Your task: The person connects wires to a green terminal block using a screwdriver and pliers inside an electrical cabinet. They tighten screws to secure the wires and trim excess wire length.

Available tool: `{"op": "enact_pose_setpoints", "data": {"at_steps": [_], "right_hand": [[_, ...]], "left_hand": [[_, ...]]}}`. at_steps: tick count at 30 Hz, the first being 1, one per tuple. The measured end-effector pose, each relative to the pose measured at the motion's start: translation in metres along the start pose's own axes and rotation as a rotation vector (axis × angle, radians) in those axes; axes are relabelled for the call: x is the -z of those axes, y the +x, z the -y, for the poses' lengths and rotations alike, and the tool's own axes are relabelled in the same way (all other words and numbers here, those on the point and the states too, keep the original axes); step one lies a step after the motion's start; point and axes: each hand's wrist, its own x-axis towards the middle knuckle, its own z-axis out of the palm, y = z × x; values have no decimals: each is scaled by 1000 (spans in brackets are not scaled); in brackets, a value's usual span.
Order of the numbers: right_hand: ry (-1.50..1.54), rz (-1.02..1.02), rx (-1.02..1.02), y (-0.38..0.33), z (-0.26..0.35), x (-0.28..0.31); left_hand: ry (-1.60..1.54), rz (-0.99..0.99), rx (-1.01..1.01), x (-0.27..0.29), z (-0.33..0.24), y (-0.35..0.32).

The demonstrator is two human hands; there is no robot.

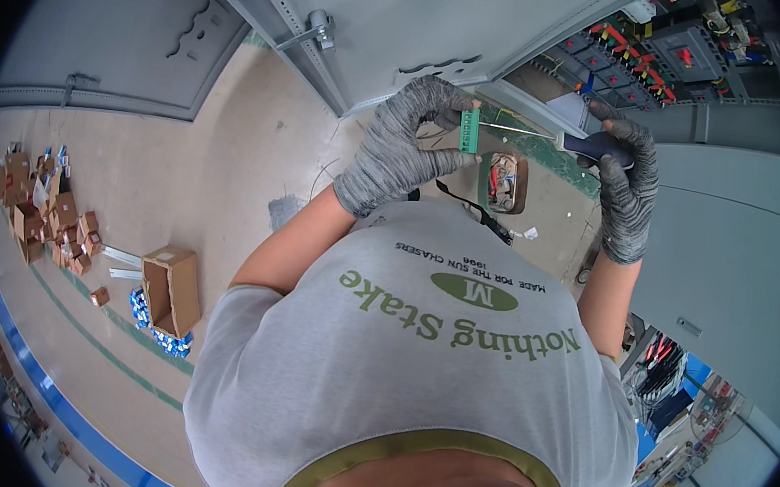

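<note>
In our left hand [390, 140], the fingers pinch a green terminal block [469, 133] above the floor [253, 155]; our right hand [629, 196] has its fingers around a dark-handled screwdriver [587, 147], tip near the block.

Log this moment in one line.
left hand: gloved, holding green connector block | right hand: gloved, gripping screwdriver, shaft pointing at block, contact unclear | nearby: container of small items

- Green connector block [469, 132]: small, oblong, a row of dark openings along its face; stands lengthwise, pinched in the left hand [395, 143].
- Screwdriver [583, 147]: dark handle, slim metal shaft, nearly level in the right hand [629, 182], tip at the block's edge; contact unclear.
</note>
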Motion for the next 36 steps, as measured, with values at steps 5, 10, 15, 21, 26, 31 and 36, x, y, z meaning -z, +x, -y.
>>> {"op": "enact_pose_setpoints", "data": {"at_steps": [5, 10, 15, 21, 26, 31, 36], "right_hand": [[16, 15, -113, 1, 1, 3], [-8, 27, -85, -1, -2, 3], [-4, -25, -95, -1, -1, -9], [-98, -13, -431, -1, 5, -6], [-142, -21, -140, -2, 4, -16], [-30, 149, -243, 6, 9, -7], [-221, -41, 66, -2, -3, -18]], "left_hand": [[8, 7, -45, 4, 8, 5], [56, -19, -55, 7, 5, 5], [96, -17, -69, 12, 4, 5], [121, -5, -79, 16, 2, 1], [46, -15, -75, 18, 4, 2], [38, -10, -102, 19, 7, 0], [84, -5, -109, 18, 6, 3]]}}
